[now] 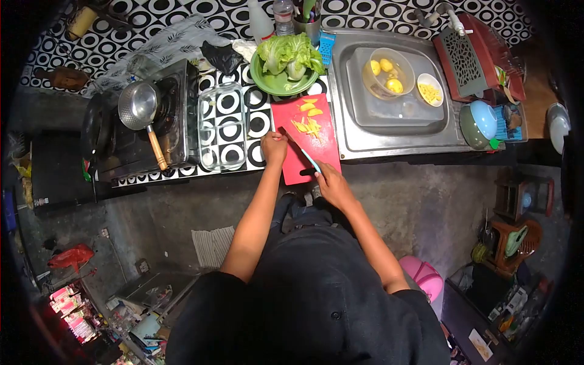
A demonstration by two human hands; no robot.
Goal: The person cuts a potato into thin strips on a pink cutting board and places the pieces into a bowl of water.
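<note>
A red cutting board (319, 152) lies on the counter, with yellow strips (307, 127) and a few thicker yellow pieces (311, 107), like cut potato, on its far half. My right hand (330, 181) is closed round the handle of a knife (309, 157), whose blade points up and left across the board. Over the board's left edge, my left hand (274, 147) is closed, its fingers curled close to the knife's tip. Whatever those fingers hold, if anything, is hidden.
Behind the board stands a green bowl (281, 87) of leafy greens. A sink (345, 125) at right holds a tub of peeled yellow pieces (389, 74) and a small dish (431, 90). At left are a glass dish (222, 127) and a stove with a strainer-like pan (139, 104).
</note>
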